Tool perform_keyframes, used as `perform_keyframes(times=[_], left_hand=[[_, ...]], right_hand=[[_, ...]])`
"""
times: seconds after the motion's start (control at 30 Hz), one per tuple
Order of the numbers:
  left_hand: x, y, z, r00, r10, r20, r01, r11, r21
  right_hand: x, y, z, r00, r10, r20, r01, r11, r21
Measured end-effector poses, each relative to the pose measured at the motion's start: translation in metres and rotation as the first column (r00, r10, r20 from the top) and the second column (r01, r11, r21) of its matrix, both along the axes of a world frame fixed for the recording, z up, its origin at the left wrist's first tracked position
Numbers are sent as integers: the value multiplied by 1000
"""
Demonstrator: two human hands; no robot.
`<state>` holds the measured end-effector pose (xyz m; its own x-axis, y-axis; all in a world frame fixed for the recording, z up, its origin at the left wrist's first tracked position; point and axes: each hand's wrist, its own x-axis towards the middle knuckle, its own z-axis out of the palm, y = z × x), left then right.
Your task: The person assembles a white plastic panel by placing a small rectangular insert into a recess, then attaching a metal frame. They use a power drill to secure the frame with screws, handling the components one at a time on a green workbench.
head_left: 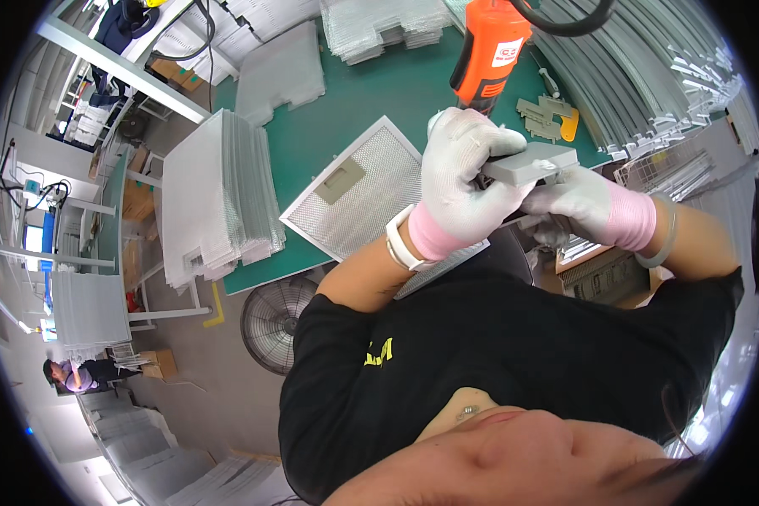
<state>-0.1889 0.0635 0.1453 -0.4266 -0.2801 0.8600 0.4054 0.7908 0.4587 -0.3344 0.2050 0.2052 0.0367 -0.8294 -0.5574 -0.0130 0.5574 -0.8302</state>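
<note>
My left hand [468,169], in a white glove with a pink cuff, is closed round a small grey rectangular piece [535,162]. My right hand [578,202], gloved alike, is closed at the piece's near side with its fingertips against it. The hands partly hide the piece, so its exact kind is unclear. Left of my hands, a mesh panel [379,185] with a pale frame lies on the green table [337,110]; a beige-grey rectangular plate [341,182] sits in it. Just beyond my left hand hangs an orange and black power screwdriver [491,55].
Stacked mesh panels [215,194] stand at the table's left edge. Flat grey parts [544,116] and a hand screwdriver [550,82] lie right of the power tool, beside long grey strips [624,67]. A floor fan [278,325] stands below the table's edge. Another person [84,375] is far left.
</note>
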Motion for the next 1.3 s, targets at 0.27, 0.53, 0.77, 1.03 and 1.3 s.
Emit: perform_keyframes(times=[0.27, 0.53, 0.77, 1.03, 1.3], left_hand=[[-10, 20, -17, 996, 4, -85, 8, 990, 140], [-10, 12, -22, 999, -14, -30, 22, 962, 273], [-6, 7, -25, 983, -100, 154, 42, 938, 343], [6, 9, -19, 962, -170, 216, 52, 884, 465], [10, 19, -25, 980, -108, 170, -1, 844, 536]], right_hand=[[1, -4, -6, 985, -18, -170, -17, 979, -205], [-11, -23, -19, 991, -7, -133, -12, 990, -142], [-12, -30, -15, 997, 7, -81, -19, 989, -149], [-5, -31, -17, 998, 21, -65, -30, 989, -148], [3, -30, -16, 997, 2, -78, -16, 985, -171]])
